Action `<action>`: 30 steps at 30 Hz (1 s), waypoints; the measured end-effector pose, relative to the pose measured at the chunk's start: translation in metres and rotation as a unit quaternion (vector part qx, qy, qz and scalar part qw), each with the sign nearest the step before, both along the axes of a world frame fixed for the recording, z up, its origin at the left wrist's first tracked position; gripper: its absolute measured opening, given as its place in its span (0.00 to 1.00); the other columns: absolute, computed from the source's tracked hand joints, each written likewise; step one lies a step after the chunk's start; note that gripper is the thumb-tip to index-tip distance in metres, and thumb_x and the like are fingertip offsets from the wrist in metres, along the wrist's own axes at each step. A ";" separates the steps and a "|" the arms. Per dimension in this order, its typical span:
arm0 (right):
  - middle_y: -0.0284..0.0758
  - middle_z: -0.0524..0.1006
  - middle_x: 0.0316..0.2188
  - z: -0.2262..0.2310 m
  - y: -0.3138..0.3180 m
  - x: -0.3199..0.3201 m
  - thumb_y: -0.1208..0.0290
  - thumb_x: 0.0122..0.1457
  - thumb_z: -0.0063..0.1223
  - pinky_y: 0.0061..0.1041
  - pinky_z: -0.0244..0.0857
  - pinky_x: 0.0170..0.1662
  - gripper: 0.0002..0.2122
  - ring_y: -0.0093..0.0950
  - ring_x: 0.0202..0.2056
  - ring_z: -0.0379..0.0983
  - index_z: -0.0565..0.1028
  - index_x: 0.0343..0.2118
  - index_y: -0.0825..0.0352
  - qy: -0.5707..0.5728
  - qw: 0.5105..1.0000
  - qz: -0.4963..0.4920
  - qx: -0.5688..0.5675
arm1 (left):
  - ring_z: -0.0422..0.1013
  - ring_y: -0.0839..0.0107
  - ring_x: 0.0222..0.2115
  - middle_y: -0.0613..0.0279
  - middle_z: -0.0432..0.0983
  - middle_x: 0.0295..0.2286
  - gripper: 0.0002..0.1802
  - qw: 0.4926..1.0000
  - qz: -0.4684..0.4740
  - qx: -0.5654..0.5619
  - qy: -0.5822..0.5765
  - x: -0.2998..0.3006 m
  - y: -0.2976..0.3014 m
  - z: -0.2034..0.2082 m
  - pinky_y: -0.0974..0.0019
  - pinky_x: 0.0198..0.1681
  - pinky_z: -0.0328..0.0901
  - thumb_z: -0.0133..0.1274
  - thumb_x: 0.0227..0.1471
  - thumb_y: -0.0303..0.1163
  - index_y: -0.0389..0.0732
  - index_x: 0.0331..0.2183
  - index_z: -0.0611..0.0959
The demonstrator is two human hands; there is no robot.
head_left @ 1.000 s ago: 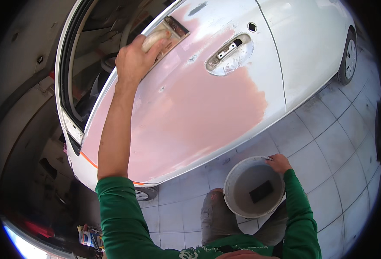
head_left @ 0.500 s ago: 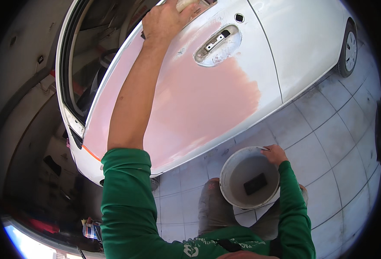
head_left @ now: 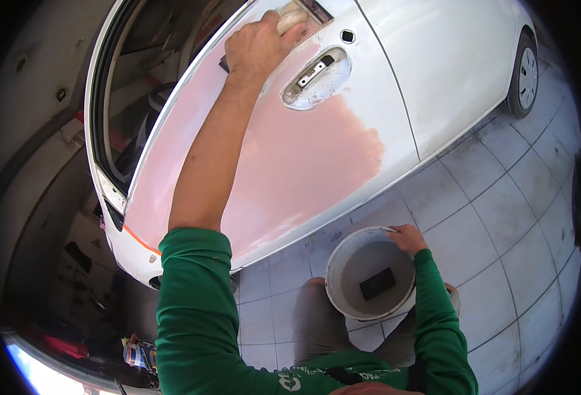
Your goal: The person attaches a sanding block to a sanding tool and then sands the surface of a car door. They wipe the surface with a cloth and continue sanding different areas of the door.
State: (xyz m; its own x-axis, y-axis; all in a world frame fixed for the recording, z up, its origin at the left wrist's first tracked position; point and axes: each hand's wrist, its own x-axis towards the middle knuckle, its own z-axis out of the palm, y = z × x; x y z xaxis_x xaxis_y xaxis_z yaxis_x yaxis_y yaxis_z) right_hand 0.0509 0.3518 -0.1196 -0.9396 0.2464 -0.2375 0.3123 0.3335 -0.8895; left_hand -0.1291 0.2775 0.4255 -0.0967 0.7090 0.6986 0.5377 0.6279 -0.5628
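High on the car door, my left hand (head_left: 257, 49) is closed around the pale rounded grip of a long sanding board (head_left: 293, 16). Its dark ends show on either side of the hand, and its underside is hidden against the door. The white door (head_left: 297, 151) carries a broad pinkish patch below and around the board. At the lower right, my right hand (head_left: 407, 238) pinches the rim of a whitish bucket (head_left: 333, 297). Murky grey water fills part of the bucket, and a dark rectangular block (head_left: 377, 284) lies in it.
A recessed door handle opening (head_left: 317, 79) and a round hole (head_left: 348, 36) sit right of my left hand. The window frame edges the door at left. My knees flank the bucket over the tiled floor (head_left: 488, 217); a rear wheel (head_left: 526, 76) stands far right.
My left hand has slid the sanding board rightward along the door, closer to the handle recess. The whole view has shifted slightly. My right hand keeps its hold on the bucket rim.
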 end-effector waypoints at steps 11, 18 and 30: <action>0.46 0.85 0.39 -0.006 0.011 0.001 0.50 0.59 0.61 0.38 0.72 0.50 0.23 0.44 0.44 0.81 0.83 0.54 0.54 0.038 0.999 -0.009 -0.002 | 0.78 0.59 0.16 0.54 0.80 0.17 0.29 0.998 -0.030 0.063 -0.002 -0.022 -0.200 -0.053 0.59 0.21 0.73 0.68 0.51 0.59 0.39 0.27 0.81; 0.47 0.85 0.37 0.001 0.007 0.001 0.54 0.59 0.62 0.34 0.72 0.49 0.23 0.36 0.40 0.83 0.82 0.55 0.58 0.059 0.994 0.005 -0.094 | 0.81 0.47 0.27 0.46 0.83 0.24 0.34 0.996 0.016 0.081 -0.032 -0.030 -0.108 0.045 0.49 0.32 0.75 0.62 0.52 0.65 0.38 0.35 0.86; 0.48 0.85 0.40 0.008 -0.005 -0.001 0.60 0.58 0.63 0.34 0.73 0.50 0.21 0.39 0.44 0.84 0.83 0.53 0.61 0.037 0.999 0.012 0.023 | 0.81 0.56 0.24 0.51 0.83 0.23 0.30 0.987 0.055 0.116 -0.097 -0.042 -0.247 0.032 0.57 0.30 0.74 0.68 0.51 0.60 0.39 0.36 0.86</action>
